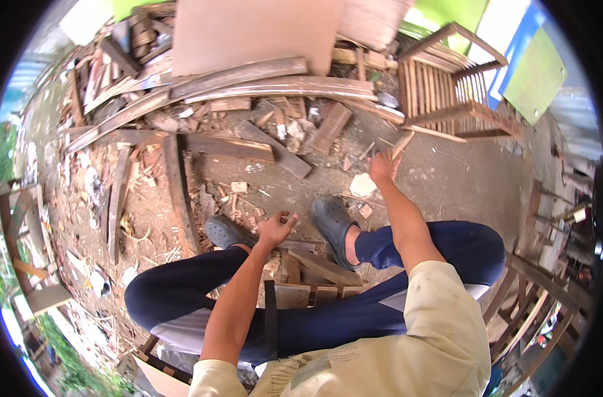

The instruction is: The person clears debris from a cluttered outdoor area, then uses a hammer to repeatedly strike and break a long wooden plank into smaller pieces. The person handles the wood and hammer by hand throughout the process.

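On dirt ground at 12 o'clock from knees, right hand [383,167] stretches out, fingers closed around thin wood stick [402,145]. Left hand [275,229] at 10 o'clock from right shoe [334,223], open, fingers spread, holds nothing, hovers above left shoe [226,232]. Wooden crate [455,85] at 2 o'clock, well apart.

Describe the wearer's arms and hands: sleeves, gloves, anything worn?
Both arms are bare from the short sleeves of a pale cream, dirt-smudged shirt down. The left hand and right hand wear no gloves. No watch, rings or bands are visible on either wrist.
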`<action>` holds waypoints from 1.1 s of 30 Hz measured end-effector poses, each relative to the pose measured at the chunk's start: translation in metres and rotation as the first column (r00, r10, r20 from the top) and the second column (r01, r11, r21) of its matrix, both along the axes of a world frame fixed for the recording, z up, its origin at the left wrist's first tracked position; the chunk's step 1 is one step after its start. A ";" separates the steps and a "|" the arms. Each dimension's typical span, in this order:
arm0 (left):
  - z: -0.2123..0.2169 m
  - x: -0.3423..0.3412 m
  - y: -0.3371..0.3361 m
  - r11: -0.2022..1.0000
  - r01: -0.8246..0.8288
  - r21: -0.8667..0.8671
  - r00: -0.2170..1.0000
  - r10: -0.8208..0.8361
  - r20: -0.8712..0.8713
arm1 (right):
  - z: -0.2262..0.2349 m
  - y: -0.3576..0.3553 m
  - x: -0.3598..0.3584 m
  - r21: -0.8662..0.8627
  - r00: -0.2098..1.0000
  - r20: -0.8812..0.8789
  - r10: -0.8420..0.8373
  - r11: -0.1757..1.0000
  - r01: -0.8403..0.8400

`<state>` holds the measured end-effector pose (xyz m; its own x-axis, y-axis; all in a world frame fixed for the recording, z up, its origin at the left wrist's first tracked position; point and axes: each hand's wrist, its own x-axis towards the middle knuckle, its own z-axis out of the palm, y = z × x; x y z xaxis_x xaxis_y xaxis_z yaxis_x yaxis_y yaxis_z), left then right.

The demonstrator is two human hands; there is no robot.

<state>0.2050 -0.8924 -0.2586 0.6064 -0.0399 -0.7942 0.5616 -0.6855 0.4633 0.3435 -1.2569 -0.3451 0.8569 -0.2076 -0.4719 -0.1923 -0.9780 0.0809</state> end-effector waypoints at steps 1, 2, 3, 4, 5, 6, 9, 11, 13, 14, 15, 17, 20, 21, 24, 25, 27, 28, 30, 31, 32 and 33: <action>0.001 0.002 0.005 1.000 -0.010 0.011 1.000 0.010 0.006 | -0.001 -0.002 0.000 0.021 0.992 0.008 0.125 0.992 -0.125; 0.005 0.007 0.008 0.999 -0.034 -0.001 0.999 0.034 0.029 | 0.001 0.004 0.002 0.037 0.968 0.019 0.249 0.968 -0.249; 0.011 0.014 0.013 0.998 -0.065 -0.004 0.996 0.066 0.059 | 0.012 0.022 0.008 0.066 0.964 0.020 0.264 0.962 -0.265; 0.017 0.019 0.019 0.995 -0.096 -0.008 0.992 0.096 0.086 | 0.024 0.039 0.011 0.095 0.960 0.019 0.280 0.955 -0.280; 0.019 0.023 0.022 0.988 -0.151 -0.040 0.981 0.154 0.115 | 0.038 0.055 0.016 0.114 0.956 0.019 0.291 0.950 -0.292; 0.020 0.026 0.022 0.977 -0.200 -0.078 0.967 0.210 0.143 | 0.047 0.072 0.019 0.179 0.969 0.085 0.233 0.953 -0.244; 0.033 0.033 0.019 0.915 -0.317 -0.249 0.901 0.373 0.222 | 0.075 0.125 0.029 0.387 0.971 0.234 0.053 0.911 -0.143; 0.050 0.046 0.014 0.858 -0.370 -0.358 0.825 0.480 0.299 | 0.098 0.170 0.038 0.529 0.952 0.303 -0.048 0.839 -0.126; 0.069 0.061 0.014 0.796 -0.415 -0.441 0.712 0.586 0.387 | 0.125 0.216 0.046 0.634 0.926 0.362 -0.106 0.756 -0.161; 0.086 0.070 0.017 0.780 -0.421 -0.462 0.678 0.609 0.412 | 0.142 0.237 0.050 0.666 0.912 0.394 -0.114 0.719 -0.198; 0.111 0.080 0.019 0.763 -0.427 -0.485 0.643 0.633 0.430 | 0.159 0.254 0.053 0.693 0.899 0.420 -0.123 0.683 -0.231; 0.155 0.087 0.032 0.750 -0.463 -0.472 0.593 0.658 0.464 | 0.201 0.289 0.051 0.759 0.909 0.391 -0.146 0.609 -0.229; 0.197 0.094 0.052 0.753 -0.495 -0.435 0.532 0.658 0.533 | 0.219 0.320 0.066 0.815 0.891 0.404 -0.207 0.524 -0.248; 0.199 0.093 0.060 0.745 -0.492 -0.451 0.501 0.665 0.554 | 0.229 0.331 0.065 0.830 0.897 0.383 -0.221 0.510 -0.228; 0.202 0.095 0.074 0.682 -0.512 -0.522 0.368 0.723 0.584 | 0.254 0.353 0.067 0.803 0.913 0.359 -0.193 0.562 -0.198; 0.201 0.093 0.074 0.645 -0.525 -0.555 0.335 0.756 0.562 | 0.261 0.356 0.067 0.778 0.920 0.362 -0.152 0.593 -0.209; 0.195 0.092 0.072 0.643 -0.526 -0.557 0.198 0.729 0.656 | 0.283 0.368 0.059 0.741 0.932 0.361 -0.039 0.618 -0.261; 0.190 0.086 0.073 0.582 -0.539 -0.609 0.204 0.792 0.576 | 0.300 0.374 0.043 0.724 0.942 0.332 0.055 0.625 -0.291; 0.188 0.086 0.073 0.450 -0.548 -0.705 0.209 0.890 0.406 | 0.329 0.378 0.029 0.688 0.932 0.281 0.227 0.630 -0.361; 0.188 0.084 0.069 0.332 -0.607 -0.722 0.185 0.943 0.278 | 0.319 0.377 0.034 0.654 0.921 0.245 0.303 0.649 -0.388; 0.191 0.082 0.073 0.180 -0.651 -0.738 0.145 0.983 0.112 | 0.320 0.378 0.034 0.661 0.883 0.245 0.401 0.597 -0.455; 0.192 0.078 0.080 0.024 -0.688 -0.725 0.093 0.994 -0.055 | 0.322 0.380 0.034 0.668 0.833 0.245 0.495 0.536 -0.515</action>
<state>0.2829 -0.8128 -0.0665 0.6553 0.5180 -0.5498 0.1907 0.5908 0.7839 0.3780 -0.8766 -0.0234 0.7269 0.6355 -0.2602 0.3599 -0.6752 -0.6438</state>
